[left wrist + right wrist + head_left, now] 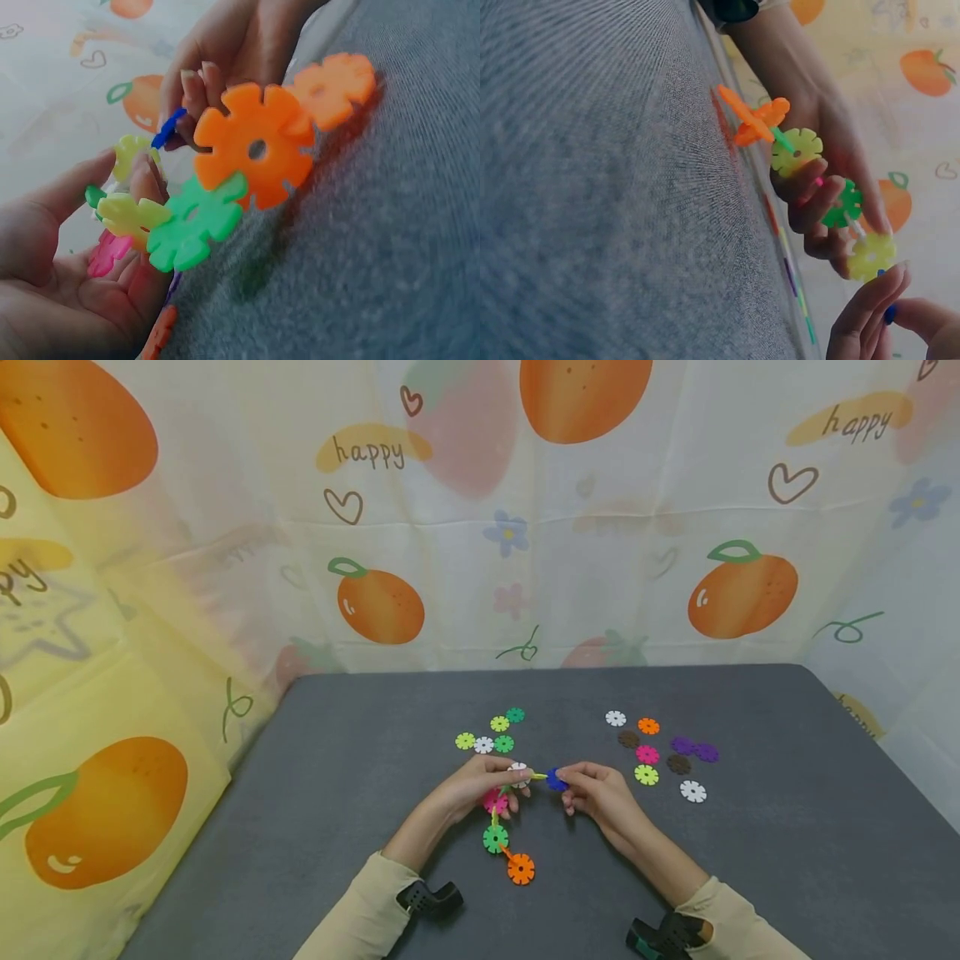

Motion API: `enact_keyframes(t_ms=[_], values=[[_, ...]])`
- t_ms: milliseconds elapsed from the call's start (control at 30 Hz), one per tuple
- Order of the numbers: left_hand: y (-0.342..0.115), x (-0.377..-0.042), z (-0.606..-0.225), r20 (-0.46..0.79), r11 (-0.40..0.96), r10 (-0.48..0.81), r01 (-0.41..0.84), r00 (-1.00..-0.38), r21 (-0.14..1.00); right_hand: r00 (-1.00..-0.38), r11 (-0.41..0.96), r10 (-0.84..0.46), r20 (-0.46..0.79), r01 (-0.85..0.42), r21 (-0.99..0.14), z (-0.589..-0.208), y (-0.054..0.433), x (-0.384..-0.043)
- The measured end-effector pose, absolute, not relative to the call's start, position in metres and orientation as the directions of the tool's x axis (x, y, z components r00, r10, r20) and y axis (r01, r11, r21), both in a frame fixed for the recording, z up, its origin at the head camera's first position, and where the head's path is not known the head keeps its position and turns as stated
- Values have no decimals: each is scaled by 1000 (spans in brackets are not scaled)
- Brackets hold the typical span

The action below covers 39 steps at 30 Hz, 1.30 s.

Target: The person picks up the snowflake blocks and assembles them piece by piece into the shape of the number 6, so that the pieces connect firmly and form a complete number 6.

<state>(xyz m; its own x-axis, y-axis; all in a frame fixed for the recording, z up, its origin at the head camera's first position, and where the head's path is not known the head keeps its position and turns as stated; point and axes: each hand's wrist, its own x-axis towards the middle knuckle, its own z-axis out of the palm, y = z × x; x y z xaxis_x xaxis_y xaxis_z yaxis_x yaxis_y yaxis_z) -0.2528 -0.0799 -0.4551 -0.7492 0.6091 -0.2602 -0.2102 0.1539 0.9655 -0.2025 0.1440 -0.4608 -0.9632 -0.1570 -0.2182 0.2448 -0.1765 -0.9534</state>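
Note:
My left hand (474,783) holds a chain of notched plastic snowflake discs, its thumb and fingers pinching near the white disc (518,767). From there the chain hangs toward me through a pink disc (493,802), a yellow disc (129,214) and a green disc (495,838). Two orange discs, one of them an orange disc (521,869), form its near end. At the far end stands another yellow disc (871,257). My right hand (606,799) pinches a blue disc (555,779) right at that yellow disc's edge; its fingers partly hide the blue one.
Several loose discs lie on the grey table (337,827) beyond my left hand, among them a light green disc (465,741). To the right are more, including a pink disc (647,754), joined purple discs (707,752) and a white disc (693,791). A printed curtain (465,593) hangs behind.

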Motion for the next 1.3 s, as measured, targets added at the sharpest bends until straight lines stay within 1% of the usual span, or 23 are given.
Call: enact_keyframes(t_ms=[100,400,800,933,1033,1100,1200,1300], values=[[-79,-252,-453,-268,157,606,-217,-749,963,-964,-189,-156,-217,244,-951,-460,144,-202],[-79,-252,-447,-258,174,609,-190,-750,966,-968,-196,-201,-151,190,-962,-458,142,-201],[-74,-249,-445,-216,144,602,-162,-769,976,-961,-163,-225,-159,198,-967,-457,146,-204],[-76,-249,-446,-208,136,607,-158,-767,978,-968,-151,-202,-146,178,-972,-454,143,-204],[-77,-250,-446,-215,115,610,-183,-763,976,-971,-127,-198,-133,160,-979,-450,142,-203],[-79,-252,-444,-227,105,599,-206,-768,973,-967,-125,-220,-128,158,-979,-448,144,-204],[-81,-254,-441,-260,91,554,-252,-791,963,-963,-164,-238,-125,166,-972,-447,152,-207],[-86,-257,-439,-301,59,499,-315,-813,947,-971,-210,-216,-103,149,-966,-447,160,-210]])
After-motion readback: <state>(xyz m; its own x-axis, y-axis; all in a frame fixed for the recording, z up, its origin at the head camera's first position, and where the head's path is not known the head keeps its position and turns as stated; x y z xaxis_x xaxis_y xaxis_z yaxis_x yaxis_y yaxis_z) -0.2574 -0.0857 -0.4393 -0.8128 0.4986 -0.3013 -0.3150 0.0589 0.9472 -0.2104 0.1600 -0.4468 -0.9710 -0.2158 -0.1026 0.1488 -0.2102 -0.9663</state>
